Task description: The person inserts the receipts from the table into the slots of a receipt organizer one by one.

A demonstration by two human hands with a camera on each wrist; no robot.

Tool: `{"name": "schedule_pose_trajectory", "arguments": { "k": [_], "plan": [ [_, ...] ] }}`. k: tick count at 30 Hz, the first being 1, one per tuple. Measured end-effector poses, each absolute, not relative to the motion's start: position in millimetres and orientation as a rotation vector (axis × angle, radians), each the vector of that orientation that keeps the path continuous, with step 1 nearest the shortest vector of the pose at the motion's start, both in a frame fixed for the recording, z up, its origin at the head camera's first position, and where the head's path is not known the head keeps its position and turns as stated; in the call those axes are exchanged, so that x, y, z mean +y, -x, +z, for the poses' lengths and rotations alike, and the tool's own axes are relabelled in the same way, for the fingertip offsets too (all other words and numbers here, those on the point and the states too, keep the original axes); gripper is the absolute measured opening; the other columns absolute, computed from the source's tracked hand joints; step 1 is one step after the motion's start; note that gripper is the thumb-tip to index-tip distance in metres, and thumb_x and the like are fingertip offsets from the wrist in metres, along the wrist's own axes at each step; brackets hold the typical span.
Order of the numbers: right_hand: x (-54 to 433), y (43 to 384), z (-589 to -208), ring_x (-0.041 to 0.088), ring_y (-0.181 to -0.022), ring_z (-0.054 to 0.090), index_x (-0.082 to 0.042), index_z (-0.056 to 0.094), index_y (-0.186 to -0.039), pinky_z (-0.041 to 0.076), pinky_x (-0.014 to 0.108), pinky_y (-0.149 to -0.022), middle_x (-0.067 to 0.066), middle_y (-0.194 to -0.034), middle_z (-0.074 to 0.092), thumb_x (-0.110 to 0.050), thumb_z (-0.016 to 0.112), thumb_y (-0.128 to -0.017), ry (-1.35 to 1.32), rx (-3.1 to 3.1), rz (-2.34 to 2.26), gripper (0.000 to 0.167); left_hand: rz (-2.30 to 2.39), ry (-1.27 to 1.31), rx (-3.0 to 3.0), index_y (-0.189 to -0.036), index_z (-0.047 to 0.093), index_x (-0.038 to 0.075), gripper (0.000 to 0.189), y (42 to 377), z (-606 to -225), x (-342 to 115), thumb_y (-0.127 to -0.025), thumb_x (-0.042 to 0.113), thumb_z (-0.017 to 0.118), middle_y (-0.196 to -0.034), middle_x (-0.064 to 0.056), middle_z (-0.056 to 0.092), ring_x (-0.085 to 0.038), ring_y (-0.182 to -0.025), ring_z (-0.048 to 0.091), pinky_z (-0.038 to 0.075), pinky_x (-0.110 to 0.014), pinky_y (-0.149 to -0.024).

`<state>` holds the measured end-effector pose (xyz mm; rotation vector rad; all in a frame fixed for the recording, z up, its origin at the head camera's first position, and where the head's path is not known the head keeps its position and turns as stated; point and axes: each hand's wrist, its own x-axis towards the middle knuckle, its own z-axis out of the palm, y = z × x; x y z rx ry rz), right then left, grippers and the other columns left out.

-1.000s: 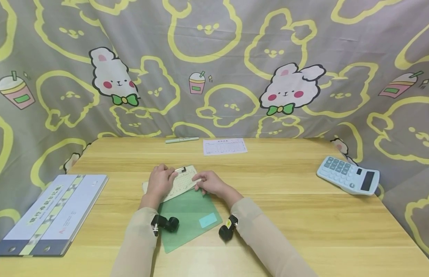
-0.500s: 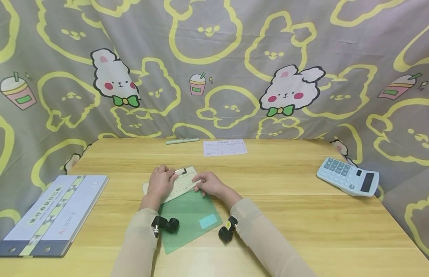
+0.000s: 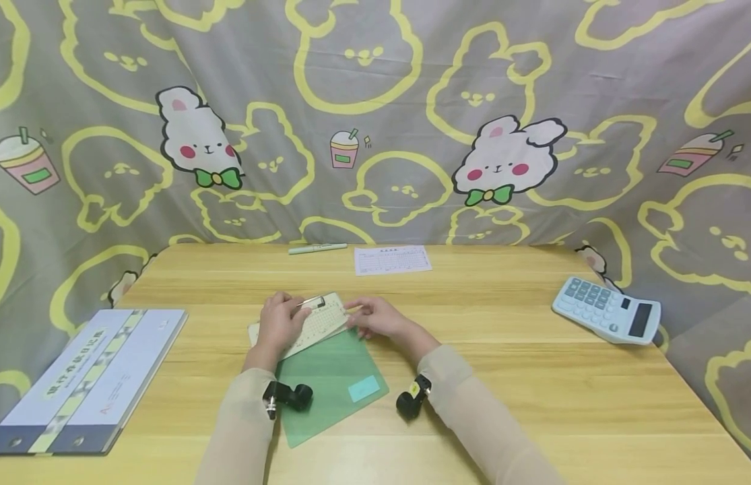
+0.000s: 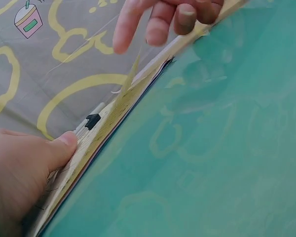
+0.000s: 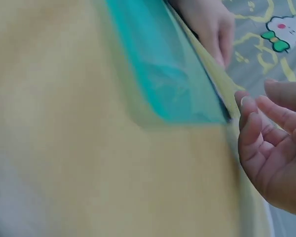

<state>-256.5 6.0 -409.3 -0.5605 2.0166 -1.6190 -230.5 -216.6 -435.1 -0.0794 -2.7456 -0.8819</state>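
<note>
A pad of pale printed forms (image 3: 322, 325) lies at a slant, overlapping the far edge of a translucent green sheet (image 3: 327, 384). My left hand (image 3: 279, 326) holds the pad's left part, thumb on top beside a black and silver clip (image 3: 317, 302). Its other fingers are mostly hidden in the left wrist view. One thin top leaf (image 4: 123, 98) stands up at a corner, above darker layers. My right hand (image 3: 378, 316) hovers at the pad's right end, fingers loosely bent and nothing between them. In the right wrist view its fingertips (image 5: 246, 101) are right by the leaf's corner.
On the green sheet sits a light blue sticky note (image 3: 364, 389). A thick account book (image 3: 87, 377) lies at left, a blue calculator (image 3: 607, 310) at right. Toward the back edge are a pen (image 3: 317, 248) and a printed slip (image 3: 393, 260); behind hangs a patterned curtain (image 3: 405, 87).
My right hand has drawn slightly right, off the pad's right corner, and its forearm has shifted right too. The left hand keeps its place on the pad.
</note>
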Motion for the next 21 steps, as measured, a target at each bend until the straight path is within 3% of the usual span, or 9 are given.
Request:
{"name": "schedule_pose_trajectory", "arguments": {
  "k": [8, 12, 21],
  "plan": [
    [35.7, 287.8, -383.3, 0.043, -0.08, 0.052, 0.007, 0.046, -0.117, 0.045, 0.043, -0.069, 0.02, -0.09, 0.059, -0.005, 0.055, -0.08, 0.623, 2.158, -1.649, 0.039, -0.962, 0.066, -2.73, -0.113, 0.055, 0.001, 0.037, 230.2, -434.5, -216.1, -0.085, 0.026, 0.054, -0.099, -0.012, 0.043, -0.028, -0.095, 0.035, 0.028, -0.042, -0.08],
    [46.6, 303.4, -371.1, 0.045, -0.085, 0.05, 0.006, 0.048, -0.115, 0.042, 0.048, -0.075, 0.019, -0.092, 0.059, -0.006, 0.056, -0.08, 0.497, 2.248, -1.675, 0.038, -0.973, 0.066, -2.723, -0.113, 0.055, 0.001, 0.037, 230.1, -435.4, -216.0, -0.085, 0.025, 0.054, -0.099, -0.012, 0.044, -0.028, -0.094, 0.035, 0.028, -0.043, -0.078],
    [60.2, 335.9, -365.6, 0.037, -0.087, 0.052, 0.006, 0.052, -0.11, 0.043, 0.043, -0.076, 0.02, -0.097, 0.057, -0.011, 0.057, -0.082, 0.321, 2.472, -1.826, 0.032, -0.991, 0.066, -2.709, -0.112, 0.056, 0.001, 0.036, 230.9, -436.2, -216.7, -0.084, 0.024, 0.055, -0.1, -0.013, 0.044, -0.029, -0.094, 0.035, 0.028, -0.043, -0.079]
  ]
}}
